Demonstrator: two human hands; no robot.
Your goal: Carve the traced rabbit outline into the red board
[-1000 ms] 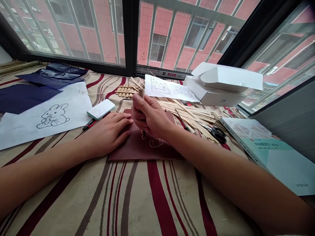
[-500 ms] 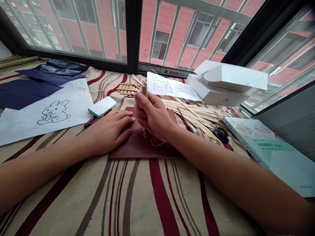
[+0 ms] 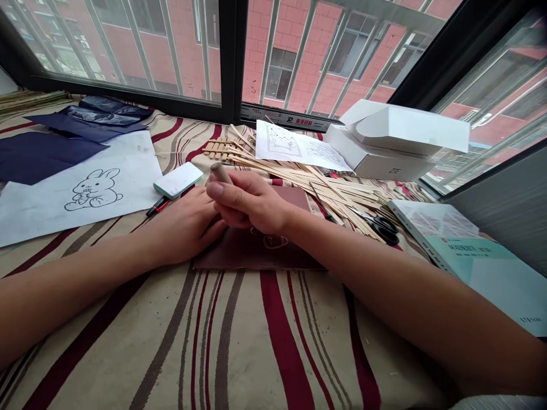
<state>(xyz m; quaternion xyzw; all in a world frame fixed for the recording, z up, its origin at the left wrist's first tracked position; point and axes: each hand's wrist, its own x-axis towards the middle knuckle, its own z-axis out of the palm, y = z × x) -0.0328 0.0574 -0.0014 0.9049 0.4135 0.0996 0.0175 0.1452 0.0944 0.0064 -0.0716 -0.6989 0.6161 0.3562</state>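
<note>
Gripping a wooden tool handle in a tight fist, the right hand holds it on a slant, top end leaning left. The left hand lies flat and spread beside it, on a dark red sheet mid-way along the striped cloth.

A home, it seems: striped cloth covers a wide window seat, and barred windows face a brick apartment block.

Tool's lower end hidden by right fingers, brown-sheet drawing partly covered, book title too small to read
</note>
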